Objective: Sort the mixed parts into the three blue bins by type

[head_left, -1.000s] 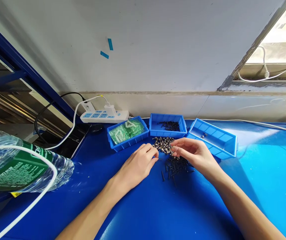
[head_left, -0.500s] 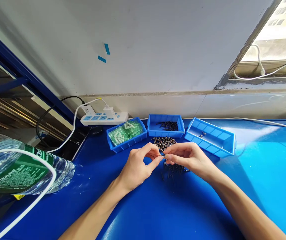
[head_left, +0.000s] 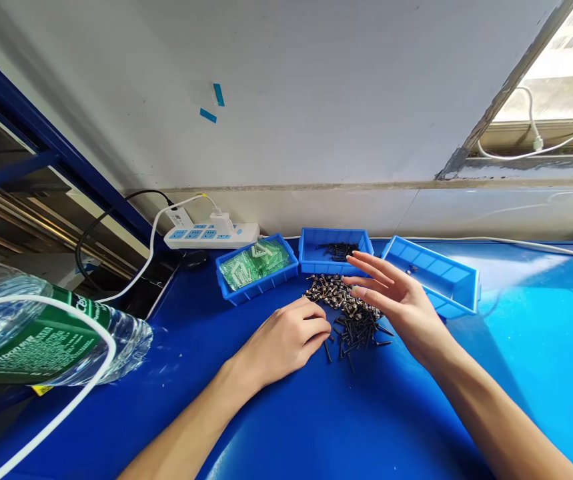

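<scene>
Fingers curled, my left hand (head_left: 291, 337) rests on the blue table at the left side of a pile of screws (head_left: 353, 320); what its fingertips hold, if anything, is hidden. My right hand (head_left: 401, 297) hovers over the right side of the pile with its fingers spread and nothing in them. Behind the pile, the middle blue bin (head_left: 333, 267) contains dark screws (head_left: 339, 251). The right blue bin (head_left: 453, 305) has a few small pieces (head_left: 411, 269) in it and is partly covered by my right hand. Green packets (head_left: 253, 263) lie in the left blue bin (head_left: 261, 287).
A large water bottle (head_left: 31, 340) lies on its side at the left, with a white cable (head_left: 109, 363) passing in front. A power strip (head_left: 211, 236) with plugs sits against the wall behind the left bin. The blue table (head_left: 326, 427) extends towards me.
My hands have moved apart from their fingertip contact. The left came down to the table and curled; the right moved right and spread its fingers. More of the pile shows, and the view shifted slightly.
</scene>
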`<state>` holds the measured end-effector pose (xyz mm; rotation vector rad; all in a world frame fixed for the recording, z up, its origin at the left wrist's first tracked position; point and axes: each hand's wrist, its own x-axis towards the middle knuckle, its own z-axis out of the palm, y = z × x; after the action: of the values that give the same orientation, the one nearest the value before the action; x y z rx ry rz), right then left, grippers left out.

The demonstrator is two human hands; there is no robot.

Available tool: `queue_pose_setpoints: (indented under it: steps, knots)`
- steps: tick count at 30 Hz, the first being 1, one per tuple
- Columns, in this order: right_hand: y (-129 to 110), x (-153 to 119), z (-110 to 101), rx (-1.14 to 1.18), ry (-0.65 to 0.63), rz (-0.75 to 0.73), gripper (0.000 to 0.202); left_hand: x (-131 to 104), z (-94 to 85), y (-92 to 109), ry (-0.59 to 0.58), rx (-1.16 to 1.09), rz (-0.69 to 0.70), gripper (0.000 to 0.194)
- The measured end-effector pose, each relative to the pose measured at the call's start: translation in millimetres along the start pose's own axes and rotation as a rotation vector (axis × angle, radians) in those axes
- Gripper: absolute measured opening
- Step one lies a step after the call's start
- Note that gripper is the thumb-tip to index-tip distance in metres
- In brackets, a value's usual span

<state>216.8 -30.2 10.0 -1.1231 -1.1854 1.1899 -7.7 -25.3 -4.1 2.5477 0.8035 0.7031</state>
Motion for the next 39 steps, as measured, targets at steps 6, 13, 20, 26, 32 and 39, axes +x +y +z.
queue_pose_setpoints:
  steps: [6,13,20,26,32,39]
  knots:
    - [-13,-6,3,-0.026,-0.001,0.092,0.042,0,-4.5,2,0.004,0.007,-0.002,0.017]
    - [-17,-8,6,-0.04,0.0,0.123,0.042,0,-6.5,4,-0.068,0.008,0.003,0.014]
    - [-18,-8,6,-0.053,-0.011,0.125,0.041,0,-9.3,2,-0.091,0.058,-0.06,0.012]
    - [-15,-6,4,-0.114,-0.036,0.1,0.041,1,-14.2,-2,-0.062,0.086,-0.136,0.012]
    - [-11,-3,6,-0.289,-0.168,0.01,0.031,3,-13.2,0,0.221,-0.106,-0.182,0.011]
    - [-16,-10,15,-0.361,-0.305,0.027,0.026,4,-11.9,6,0.366,-0.319,-0.289,0.014]
